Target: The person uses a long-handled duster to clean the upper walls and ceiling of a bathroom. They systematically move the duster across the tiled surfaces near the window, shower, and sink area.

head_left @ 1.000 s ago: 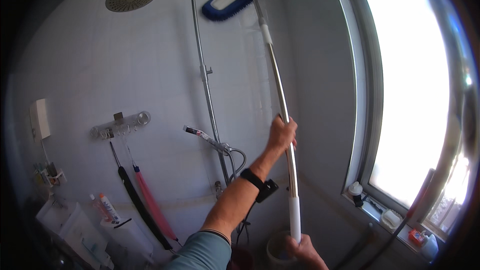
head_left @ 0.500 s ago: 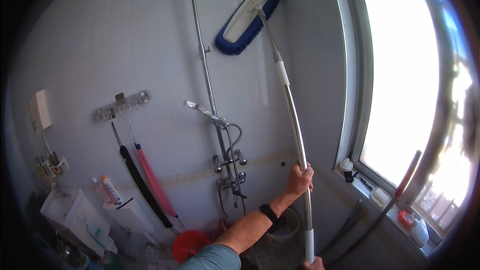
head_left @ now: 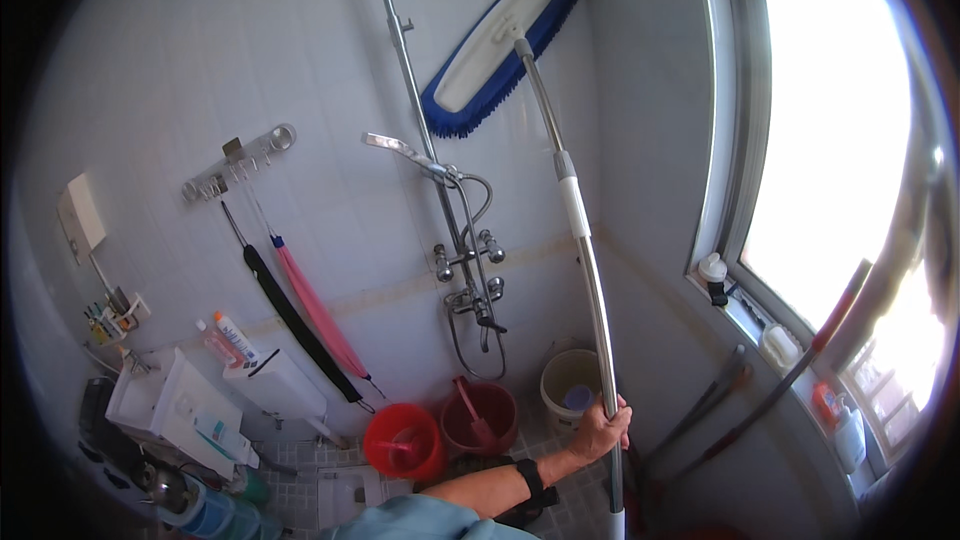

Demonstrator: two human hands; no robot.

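Note:
My left hand (head_left: 600, 430), with a dark band at its wrist, is closed around the metal pole (head_left: 590, 290) of a flat mop at the lower middle. The pole runs up to the mop head (head_left: 503, 45), a long white plate edged with blue fringe. This head lies slanted against the pale wall, its lower left end next to the shower pipe (head_left: 412, 90). My right hand is out of view; the pole's white lower part runs off the bottom edge.
Left of the pole are a hand shower (head_left: 400, 147) and taps (head_left: 465, 258). Two closed umbrellas (head_left: 318, 310) hang from a hook rail (head_left: 240, 162). Buckets, one red (head_left: 375, 460), and a squat toilet (head_left: 345, 500) are below. At right, bottles line the windowsill (head_left: 745, 320); long handles (head_left: 775, 390) lean there.
The view has tilted down, showing more floor and buckets. The mop head has slid down the wall, closer to the shower pipe. My right hand has left the view at the bottom.

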